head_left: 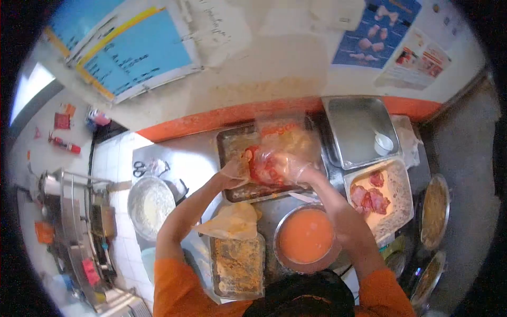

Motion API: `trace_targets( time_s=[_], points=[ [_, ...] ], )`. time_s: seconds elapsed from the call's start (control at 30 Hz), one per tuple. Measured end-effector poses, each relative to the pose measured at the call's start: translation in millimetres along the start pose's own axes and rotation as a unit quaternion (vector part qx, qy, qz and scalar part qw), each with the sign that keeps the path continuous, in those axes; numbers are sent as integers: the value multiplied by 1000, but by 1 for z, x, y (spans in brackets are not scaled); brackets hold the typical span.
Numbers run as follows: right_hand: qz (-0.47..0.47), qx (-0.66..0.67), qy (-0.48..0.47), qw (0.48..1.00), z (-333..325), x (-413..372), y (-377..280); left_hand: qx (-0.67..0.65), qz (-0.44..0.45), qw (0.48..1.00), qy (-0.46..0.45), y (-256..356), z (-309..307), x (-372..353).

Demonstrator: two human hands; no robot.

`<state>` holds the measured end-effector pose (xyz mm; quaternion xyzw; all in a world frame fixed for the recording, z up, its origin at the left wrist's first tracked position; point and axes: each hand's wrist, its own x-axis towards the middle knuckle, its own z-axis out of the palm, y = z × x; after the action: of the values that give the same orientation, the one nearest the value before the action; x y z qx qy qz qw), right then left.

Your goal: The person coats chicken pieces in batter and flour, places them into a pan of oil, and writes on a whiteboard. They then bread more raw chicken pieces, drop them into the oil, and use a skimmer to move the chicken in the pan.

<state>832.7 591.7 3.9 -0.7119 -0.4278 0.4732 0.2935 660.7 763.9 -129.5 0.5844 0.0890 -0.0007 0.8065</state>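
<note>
Both my hands wear thin clear plastic gloves and meet over a dark metal baking tray (pixel 227 142) by the wall. Between them is red, wet-looking meat (pixel 262 168), blurred in places. My left hand (pixel 236 170) closes on its left side. My right hand (pixel 292 169) grips its right side, with some fingers hidden by the glove and the blur. A clear plastic bag (pixel 288 137) with red print and pale contents lies behind the meat on the same tray.
Near me stand a bowl of orange liquid (pixel 306 235), a crumb-coated tray (pixel 237 264) and a yellowish sheet (pixel 232 219). Left are a bowl of white powder (pixel 151 206) and scissors (pixel 139 168). Right are a tub with raw meat (pixel 393 211) and a steel pan (pixel 356 127) holding a white cup (pixel 383 142).
</note>
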Motion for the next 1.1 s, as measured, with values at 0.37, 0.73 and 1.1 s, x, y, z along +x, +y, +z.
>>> trace_targets(
  time_s=[0.37,0.73,1.1],
  points=[
    [-66,-374,6,925,-10,24,-74,-410,-24,910,48,42,-3,-8],
    [-342,-74,169,921,-9,21,-55,507,123,852,35,100,3,-25],
    [-250,274,189,910,-26,-146,-113,-10,161,974,159,157,29,-42]
  ],
)
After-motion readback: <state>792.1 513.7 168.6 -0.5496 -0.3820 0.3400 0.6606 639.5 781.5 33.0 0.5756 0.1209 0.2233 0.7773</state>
